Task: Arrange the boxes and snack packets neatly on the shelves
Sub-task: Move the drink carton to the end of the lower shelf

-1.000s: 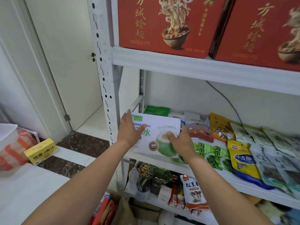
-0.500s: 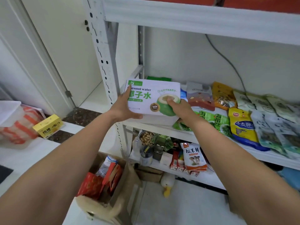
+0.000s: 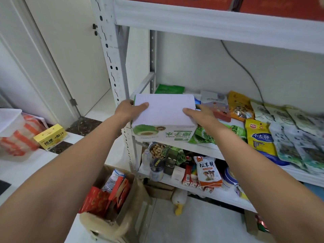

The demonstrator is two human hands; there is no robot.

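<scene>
A white coconut-water box with green print lies at the left end of the middle shelf, its plain side up and its printed face toward me upside down. My left hand grips its left edge, thumb on top. My right hand grips its right edge the same way. To the right of the box lie snack packets: green seaweed packs, an orange packet, a yellow-blue packet and several pale packets.
Red noodle boxes stand on the top shelf. The lower shelf holds a mushroom packet, a jar of peanuts and bottles. A brown bag of red packets sits on the floor. A yellow juice box is at left.
Both hands have turned the box over from standing face-out to lying flat on the shelf, plain side up. The view has tilted downward.
</scene>
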